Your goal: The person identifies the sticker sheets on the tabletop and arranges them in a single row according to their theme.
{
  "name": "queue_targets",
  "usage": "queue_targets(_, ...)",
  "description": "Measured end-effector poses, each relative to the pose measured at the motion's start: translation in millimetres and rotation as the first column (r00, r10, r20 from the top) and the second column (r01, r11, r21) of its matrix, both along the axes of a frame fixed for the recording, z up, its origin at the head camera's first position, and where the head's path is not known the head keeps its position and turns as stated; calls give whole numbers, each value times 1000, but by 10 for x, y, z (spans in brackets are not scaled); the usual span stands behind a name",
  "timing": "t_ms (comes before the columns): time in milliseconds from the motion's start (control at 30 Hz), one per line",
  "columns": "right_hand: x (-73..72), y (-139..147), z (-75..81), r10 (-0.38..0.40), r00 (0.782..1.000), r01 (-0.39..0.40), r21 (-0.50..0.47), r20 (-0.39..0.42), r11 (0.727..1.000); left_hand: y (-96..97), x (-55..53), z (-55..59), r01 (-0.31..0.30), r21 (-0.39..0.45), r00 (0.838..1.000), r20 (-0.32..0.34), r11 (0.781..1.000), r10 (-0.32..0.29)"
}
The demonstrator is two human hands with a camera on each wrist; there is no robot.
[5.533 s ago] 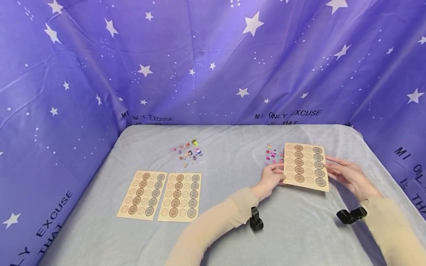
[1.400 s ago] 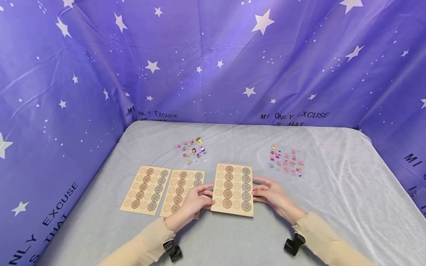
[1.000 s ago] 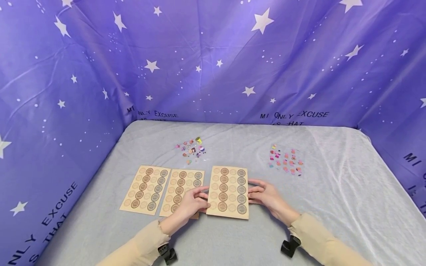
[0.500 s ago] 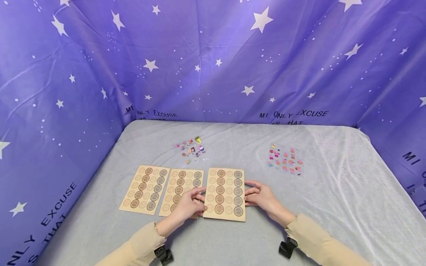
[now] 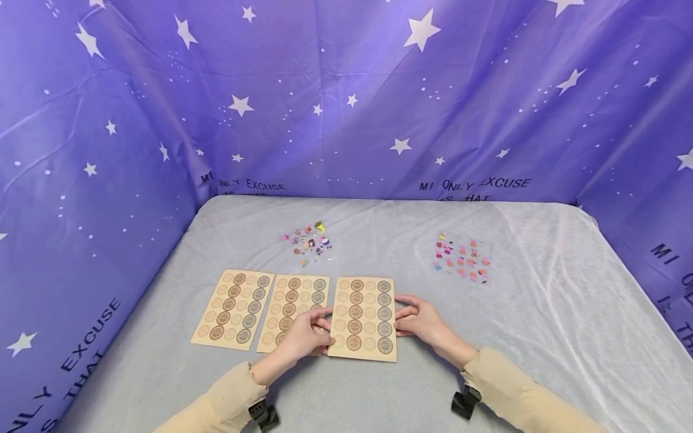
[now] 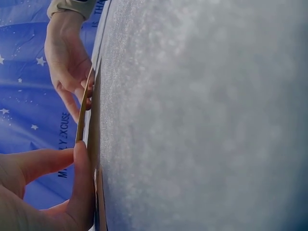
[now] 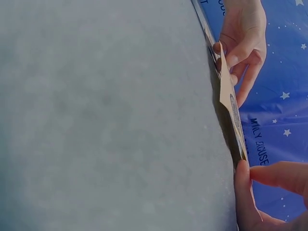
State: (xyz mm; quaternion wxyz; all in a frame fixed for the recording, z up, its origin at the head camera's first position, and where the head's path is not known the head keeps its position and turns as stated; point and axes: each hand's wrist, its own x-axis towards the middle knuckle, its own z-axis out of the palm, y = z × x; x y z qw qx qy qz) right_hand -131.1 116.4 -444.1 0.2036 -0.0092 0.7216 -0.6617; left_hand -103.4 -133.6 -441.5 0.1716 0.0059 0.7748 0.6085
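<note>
A tan sheet of round stickers (image 5: 361, 319), with brown and grey circles in columns, lies between both hands in the head view. My left hand (image 5: 304, 334) pinches its left edge between thumb and fingers, over part of the middle sticker sheet (image 5: 293, 294). At the right edge, my right hand (image 5: 425, 323) pinches the sheet the same way. Both wrist views show the sheet edge-on, close over the cloth with a thin shadow under it. The left wrist view has the sheet's edge (image 6: 83, 115) between thumb and fingertip.
Another matching sticker sheet (image 5: 233, 310) lies at the left. Farther back are a clear sheet of small colourful stickers (image 5: 308, 243) and one of pink and orange stickers (image 5: 462, 258). Grey cloth (image 5: 541, 337) covers the table; a purple star-patterned curtain (image 5: 346, 60) hangs behind.
Both hands have carried the sticker sheet from the right side of the table leftward, uncovering the pink stickers. In the last second it shifted slightly left and lower, beside the middle sheet.
</note>
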Motion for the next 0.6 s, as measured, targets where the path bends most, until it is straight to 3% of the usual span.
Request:
queue_targets(367,-5,-19,-19,26,999,-25,34,-33,999,-16,-11,-31,23,-26,1000,6,999,-23)
queue_targets(600,-11,-11,-21,50,998,-47,64,-44,997,-15,6,14,29,-67,1000,7,997,-29)
